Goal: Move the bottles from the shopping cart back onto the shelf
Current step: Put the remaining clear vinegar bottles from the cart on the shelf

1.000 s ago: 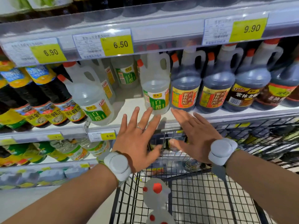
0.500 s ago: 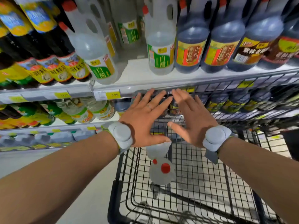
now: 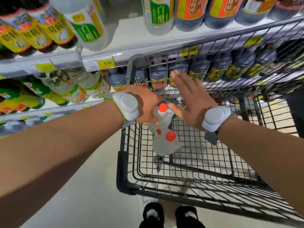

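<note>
1. The clear red-capped bottle (image 3: 162, 118) stands in the shopping cart (image 3: 122, 163), directly under the left hand (image 3: 144, 104). That hand grips it just below the cap, with the thumb across its shoulder and the fingers curled out of sight behind.
2. A second clear bottle (image 3: 164, 145), also red-capped, sits just below that hand and touches the first.
3. The right hand (image 3: 185, 101) hovers flat, fingers straight and spread, holding nothing. Its thumb is just beside the gripped bottle's cap.
4. Past both hands' fingertips, dark bottles (image 3: 213, 69) show through the cart wire.
5. Above the hands runs the shelf edge (image 3: 131, 52). A yellow 6.90 price tag (image 3: 107, 63) hangs up-left of the left hand.
6. A grey wristband (image 3: 126, 106) sits behind each hand.
</note>
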Motion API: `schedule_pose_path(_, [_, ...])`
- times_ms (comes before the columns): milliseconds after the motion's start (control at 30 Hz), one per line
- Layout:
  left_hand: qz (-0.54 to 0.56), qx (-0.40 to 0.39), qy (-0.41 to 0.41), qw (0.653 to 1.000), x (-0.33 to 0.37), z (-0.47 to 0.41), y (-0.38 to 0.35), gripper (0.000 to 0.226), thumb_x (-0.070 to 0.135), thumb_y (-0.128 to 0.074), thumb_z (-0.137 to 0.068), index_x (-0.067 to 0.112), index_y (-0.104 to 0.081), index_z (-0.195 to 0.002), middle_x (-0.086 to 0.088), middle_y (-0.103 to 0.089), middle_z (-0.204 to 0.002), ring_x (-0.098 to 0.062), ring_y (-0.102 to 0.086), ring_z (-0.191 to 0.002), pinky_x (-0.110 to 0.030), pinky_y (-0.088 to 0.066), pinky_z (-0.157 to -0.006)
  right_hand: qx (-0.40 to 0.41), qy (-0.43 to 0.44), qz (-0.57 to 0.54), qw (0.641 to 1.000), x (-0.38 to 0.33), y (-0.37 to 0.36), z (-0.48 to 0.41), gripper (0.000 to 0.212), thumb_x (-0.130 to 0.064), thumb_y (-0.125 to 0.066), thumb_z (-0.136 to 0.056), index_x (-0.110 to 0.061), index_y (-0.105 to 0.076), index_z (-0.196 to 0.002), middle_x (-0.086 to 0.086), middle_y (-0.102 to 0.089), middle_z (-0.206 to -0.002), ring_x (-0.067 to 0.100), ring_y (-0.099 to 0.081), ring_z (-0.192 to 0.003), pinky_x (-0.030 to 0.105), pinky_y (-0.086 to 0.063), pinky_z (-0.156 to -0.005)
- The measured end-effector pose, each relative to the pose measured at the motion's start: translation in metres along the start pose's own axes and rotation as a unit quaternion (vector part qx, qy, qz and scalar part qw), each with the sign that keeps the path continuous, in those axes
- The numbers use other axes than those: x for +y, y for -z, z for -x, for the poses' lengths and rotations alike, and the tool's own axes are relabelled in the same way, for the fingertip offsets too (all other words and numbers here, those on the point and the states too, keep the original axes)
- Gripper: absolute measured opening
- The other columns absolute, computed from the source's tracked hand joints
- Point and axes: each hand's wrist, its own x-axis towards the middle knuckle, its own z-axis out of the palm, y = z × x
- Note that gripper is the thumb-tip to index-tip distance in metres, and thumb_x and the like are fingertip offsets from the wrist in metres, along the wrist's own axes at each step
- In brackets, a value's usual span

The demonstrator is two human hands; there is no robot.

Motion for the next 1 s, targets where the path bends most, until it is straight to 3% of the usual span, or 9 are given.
schedule_pose_path(100, [0.015,-0.038,-0.002,0.999,0.002,-0.002,0.006,0.044,0.068,-0.062,-0.084,0.033,-0.058,-0.112,0.007,-0.064,-0.084,-0.021,-0.064,-0.076,-0.029,-0.047,-0.060,-0.007,-0.008,0.007,1.000,0.000,-0.005,0.001,0.088,-0.071,-0.027,-0.089,-0.030,0.010,-0.157,-0.001,-0.001,-0.168,0.016,0.004,-0.154,0.050,-0.002,-0.124])
schedule_pose_path(233, [0.026,-0.047,-0.015,0.998,0.011,-0.011,0.006,0.039,0.060,-0.060,-0.090,0.026,-0.065,-0.108,0.003,-0.067,-0.085,-0.020,-0.061,-0.072,-0.027,-0.042,-0.058,-0.012,-0.013,0.005,1.000,0.002,-0.009,0.001,0.088,-0.071,-0.027,-0.089,-0.029,0.009,-0.158,-0.002,-0.001,-0.168,0.017,0.004,-0.154,0.050,-0.002,-0.124])
schedule_pose_path(367, [0.031,-0.046,-0.012,0.998,0.016,-0.021,0.001,0.032,0.054,-0.056,-0.096,0.024,-0.068,-0.102,0.002,-0.069,-0.086,-0.023,-0.067,-0.078,-0.030,-0.050,-0.065,-0.005,-0.010,0.009,1.000,0.003,-0.008,0.000,0.088,-0.068,-0.030,-0.090,-0.029,0.009,-0.158,-0.002,-0.004,-0.168,0.017,0.002,-0.154,0.050,-0.003,-0.124])
schedule_pose_path(567, [0.029,-0.042,-0.017,0.999,0.017,-0.021,0.005,0.025,0.044,-0.051,-0.101,0.023,-0.064,-0.105,0.002,-0.066,-0.085,-0.022,-0.061,-0.076,-0.029,-0.041,-0.061,-0.012,-0.017,-0.006,1.000,0.002,-0.007,-0.002,0.088,-0.070,-0.029,-0.088,-0.031,0.010,-0.157,-0.005,-0.003,-0.168,0.015,0.002,-0.154,0.049,-0.004,-0.124])
schedule_pose_path(800, [-0.008,0.000,-0.030,1.000,0.017,-0.017,0.004,0.020,0.046,-0.048,-0.101,0.027,-0.054,-0.100,0.009,-0.047,-0.070,-0.021,-0.058,-0.072,-0.030,-0.040,-0.060,-0.033,-0.021,-0.025,0.999,0.005,-0.002,-0.004,0.089,-0.070,-0.030,-0.087,-0.034,0.013,-0.156,-0.008,-0.001,-0.168,0.012,0.005,-0.154,0.049,-0.003,-0.125])
schedule_pose_path(933, [-0.008,0.013,-0.031,0.999,0.013,-0.014,0.010,0.020,0.046,-0.049,-0.101,0.026,-0.054,-0.099,0.009,-0.049,-0.070,-0.021,-0.057,-0.071,-0.032,-0.048,-0.065,-0.055,-0.009,-0.048,0.997,0.004,0.003,-0.003,0.089,-0.069,-0.034,-0.087,-0.038,0.017,-0.154,-0.009,0.000,-0.167,0.013,0.003,-0.154,0.045,-0.003,-0.125])
schedule_pose_path(1000, [0.000,0.011,-0.022,1.000,0.009,-0.014,0.021,0.020,0.045,-0.049,-0.100,0.027,-0.056,-0.103,0.008,-0.052,-0.071,-0.019,-0.055,-0.069,-0.030,-0.044,-0.062,-0.059,-0.012,-0.061,0.996,0.002,0.008,-0.004,0.090,-0.071,-0.036,-0.087,-0.041,0.020,-0.151,-0.010,0.000,-0.167,0.014,0.001,-0.154,0.043,-0.004,-0.126])
